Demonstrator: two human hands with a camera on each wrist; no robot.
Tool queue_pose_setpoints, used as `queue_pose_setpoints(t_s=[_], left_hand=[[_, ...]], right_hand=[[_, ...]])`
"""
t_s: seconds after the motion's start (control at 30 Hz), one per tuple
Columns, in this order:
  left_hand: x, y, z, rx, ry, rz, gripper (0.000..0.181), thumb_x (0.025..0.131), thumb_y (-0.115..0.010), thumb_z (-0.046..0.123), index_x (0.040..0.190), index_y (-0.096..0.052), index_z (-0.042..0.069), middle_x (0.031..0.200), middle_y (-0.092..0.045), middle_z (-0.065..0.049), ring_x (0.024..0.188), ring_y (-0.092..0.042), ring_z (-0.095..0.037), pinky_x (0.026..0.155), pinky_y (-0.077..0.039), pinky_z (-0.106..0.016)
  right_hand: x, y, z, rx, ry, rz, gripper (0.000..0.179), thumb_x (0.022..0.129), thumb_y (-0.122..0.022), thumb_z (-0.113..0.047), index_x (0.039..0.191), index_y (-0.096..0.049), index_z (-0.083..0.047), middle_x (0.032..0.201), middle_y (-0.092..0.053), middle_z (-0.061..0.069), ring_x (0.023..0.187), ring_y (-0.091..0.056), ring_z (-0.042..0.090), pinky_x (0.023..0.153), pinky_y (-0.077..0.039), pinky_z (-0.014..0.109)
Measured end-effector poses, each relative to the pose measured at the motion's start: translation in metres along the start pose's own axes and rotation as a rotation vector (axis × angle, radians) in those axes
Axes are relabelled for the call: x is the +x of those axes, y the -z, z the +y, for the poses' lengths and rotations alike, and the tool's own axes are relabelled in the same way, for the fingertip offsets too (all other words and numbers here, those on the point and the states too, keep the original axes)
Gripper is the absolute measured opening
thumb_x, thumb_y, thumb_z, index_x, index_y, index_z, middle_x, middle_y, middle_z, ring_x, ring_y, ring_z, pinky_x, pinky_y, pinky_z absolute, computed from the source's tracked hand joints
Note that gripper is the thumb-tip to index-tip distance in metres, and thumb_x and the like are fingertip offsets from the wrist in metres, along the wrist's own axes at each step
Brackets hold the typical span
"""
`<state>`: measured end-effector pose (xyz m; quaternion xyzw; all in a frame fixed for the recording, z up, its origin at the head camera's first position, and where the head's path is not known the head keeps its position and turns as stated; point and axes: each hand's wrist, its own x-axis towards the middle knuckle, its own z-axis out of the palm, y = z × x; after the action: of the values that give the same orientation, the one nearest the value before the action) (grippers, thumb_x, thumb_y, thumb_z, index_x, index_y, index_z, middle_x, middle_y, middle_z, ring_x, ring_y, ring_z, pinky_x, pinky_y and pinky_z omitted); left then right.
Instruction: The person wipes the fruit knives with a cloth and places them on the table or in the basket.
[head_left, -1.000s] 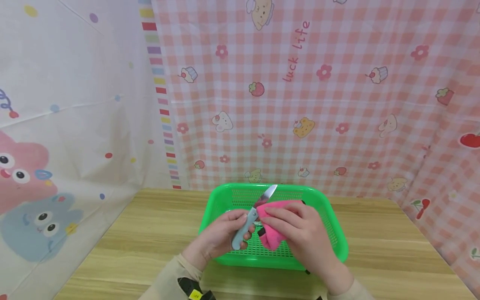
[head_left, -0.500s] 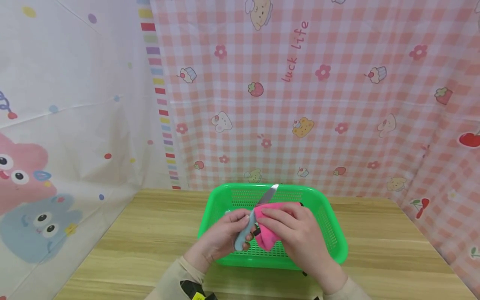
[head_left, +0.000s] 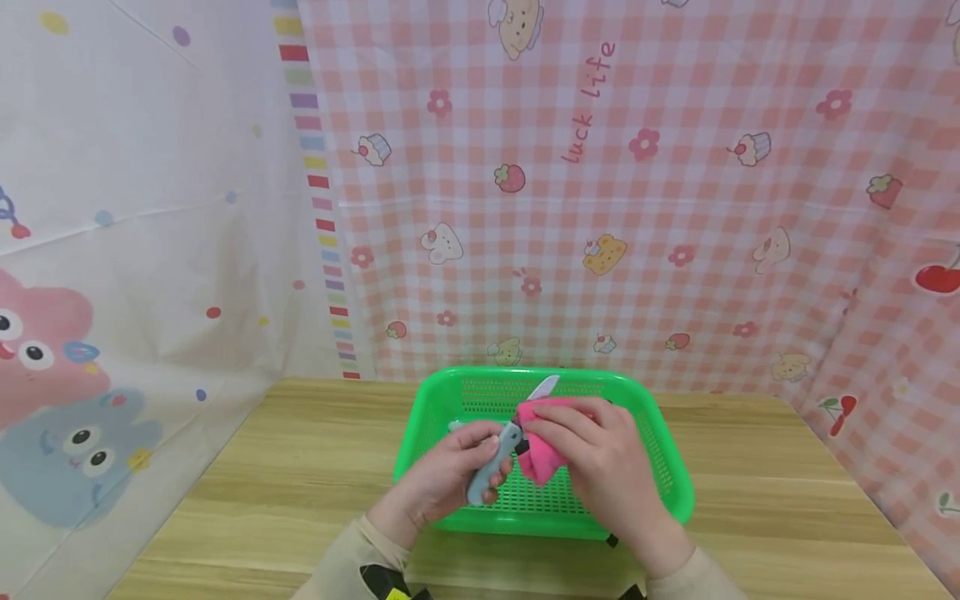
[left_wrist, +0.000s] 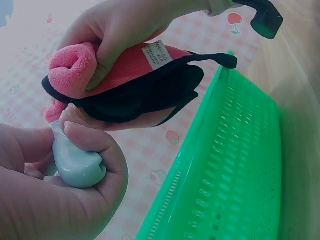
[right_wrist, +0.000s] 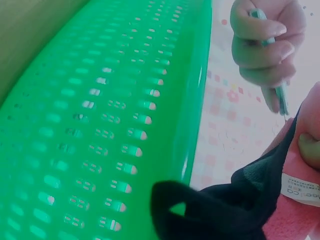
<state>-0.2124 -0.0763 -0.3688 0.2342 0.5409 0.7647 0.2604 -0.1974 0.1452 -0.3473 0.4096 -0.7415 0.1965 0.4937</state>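
Note:
My left hand grips a knife by its pale blue handle, over the green basket. The blade slants up and away to the right, its tip showing beyond a pink cloth. My right hand pinches this folded cloth around the middle of the blade. In the left wrist view the cloth has a dark underside, a black hanging loop and a white label. The cloth hides most of the blade.
The perforated basket stands on a wood-grain table. A small pale object shows in it, mostly behind my left hand. Behind the table hangs a pink checked curtain, with a white printed curtain at the left.
The cloth and my right hand have shifted up along the blade, away from the handle. Less of the blade's upper part shows now. My left hand stays nearly in place.

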Motion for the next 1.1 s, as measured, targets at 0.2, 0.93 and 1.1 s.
queue_pose_setpoints(t_s=[0.2,0.93,1.1], left_hand=[[-0.001,0.000,-0.002,0.023,-0.002,0.009,0.023,0.108,-0.040,0.017,0.114,-0.061,0.015,0.083,-0.058,0.000,0.067,-0.053,-0.007,0.058,-0.045,-0.022],[-0.003,0.006,-0.005,-0.021,0.019,0.038,0.039,0.108,-0.042,0.020,0.133,-0.049,-0.008,0.088,-0.060,-0.002,0.071,-0.053,-0.008,0.062,-0.046,-0.023],[-0.003,0.007,-0.004,-0.038,0.008,0.013,0.040,0.108,-0.043,0.020,0.133,-0.048,-0.010,0.088,-0.061,-0.001,0.071,-0.053,-0.008,0.062,-0.046,-0.023]], right_hand=[[0.002,0.005,0.012,-0.037,-0.031,0.021,0.046,0.072,-0.074,0.013,0.109,-0.076,-0.013,0.112,-0.072,0.002,0.092,-0.064,0.032,0.071,-0.051,0.047],[-0.012,0.023,0.025,-0.083,-0.135,0.042,0.056,0.065,-0.070,0.019,0.110,-0.076,-0.014,0.115,-0.071,0.001,0.085,-0.060,0.028,0.060,-0.044,0.049],[-0.017,0.028,0.025,-0.079,-0.160,0.012,0.055,0.067,-0.069,0.016,0.113,-0.075,-0.015,0.118,-0.070,0.000,0.089,-0.058,0.027,0.063,-0.042,0.048]])
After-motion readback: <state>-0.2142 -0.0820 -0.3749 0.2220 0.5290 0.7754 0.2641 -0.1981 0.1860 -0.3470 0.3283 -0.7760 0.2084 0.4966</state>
